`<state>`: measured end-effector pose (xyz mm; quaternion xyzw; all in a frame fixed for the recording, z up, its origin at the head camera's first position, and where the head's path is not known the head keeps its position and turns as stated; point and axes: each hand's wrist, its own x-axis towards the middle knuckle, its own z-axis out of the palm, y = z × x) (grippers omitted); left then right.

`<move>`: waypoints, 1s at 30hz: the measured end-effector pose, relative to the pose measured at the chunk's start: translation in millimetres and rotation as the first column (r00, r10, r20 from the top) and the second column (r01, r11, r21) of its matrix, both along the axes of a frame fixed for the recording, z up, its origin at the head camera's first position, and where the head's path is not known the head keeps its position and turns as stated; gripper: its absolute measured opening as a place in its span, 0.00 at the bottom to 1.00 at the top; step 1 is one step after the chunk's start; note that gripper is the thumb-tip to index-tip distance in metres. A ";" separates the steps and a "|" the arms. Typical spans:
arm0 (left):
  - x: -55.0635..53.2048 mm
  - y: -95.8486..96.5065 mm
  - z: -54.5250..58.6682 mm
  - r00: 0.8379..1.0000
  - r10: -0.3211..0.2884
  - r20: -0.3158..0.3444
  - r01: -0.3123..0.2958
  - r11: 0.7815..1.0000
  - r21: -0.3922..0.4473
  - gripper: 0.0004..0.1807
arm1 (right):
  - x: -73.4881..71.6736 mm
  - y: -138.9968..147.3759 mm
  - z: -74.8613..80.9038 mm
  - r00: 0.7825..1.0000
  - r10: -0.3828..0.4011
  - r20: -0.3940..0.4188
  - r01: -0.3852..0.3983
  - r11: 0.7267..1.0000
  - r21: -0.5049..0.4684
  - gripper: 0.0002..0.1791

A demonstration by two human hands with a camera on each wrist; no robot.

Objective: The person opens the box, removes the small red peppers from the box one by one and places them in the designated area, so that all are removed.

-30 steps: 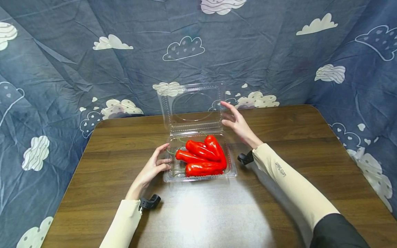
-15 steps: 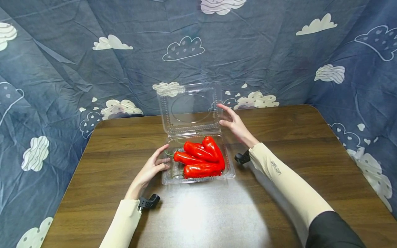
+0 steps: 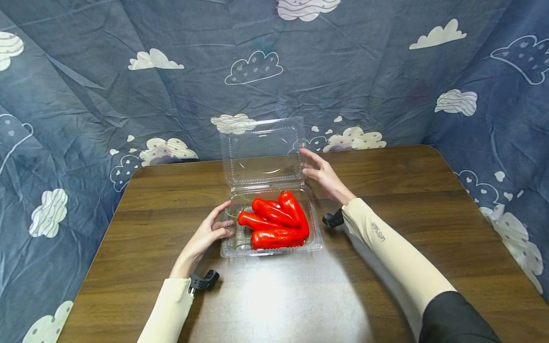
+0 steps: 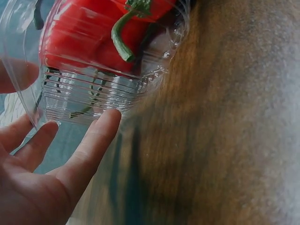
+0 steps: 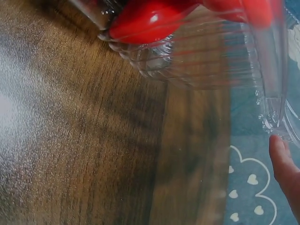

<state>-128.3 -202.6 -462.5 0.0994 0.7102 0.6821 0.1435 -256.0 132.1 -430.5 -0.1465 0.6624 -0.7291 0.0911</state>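
Tray (image 3: 314, 240) farther from back edge of desk (image 3: 386, 176), peppers (image 3: 274, 236) closer; my left fingers (image 3: 217, 211), right fingers (image 3: 313, 156) spread, gripping nothing.

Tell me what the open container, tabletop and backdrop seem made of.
Container: clear, glossy plastic, most likely; it is see-through, with bright highlights along its edges. Tabletop: wood or wood-look laminate, semi-gloss; brown grain shows beside a bright glare. Backdrop: probably matte cloth; it hangs creased.
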 end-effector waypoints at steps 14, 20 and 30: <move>1.8 -1.1 0.5 1.000 -0.012 0.001 0.012 1.000 0.015 0.42 | 0.3 1.5 -4.6 0.993 0.031 0.111 -0.030 0.999 -0.011 0.35; 1.4 -0.3 1.1 1.000 -0.013 0.008 0.013 1.000 0.015 0.42 | -0.1 2.5 -10.5 0.989 0.042 0.143 -0.039 0.999 -0.029 0.34; 0.8 0.2 0.7 1.000 -0.010 0.009 0.010 1.000 0.017 0.42 | 0.9 2.9 -15.1 0.981 0.068 0.182 -0.055 0.996 -0.075 0.35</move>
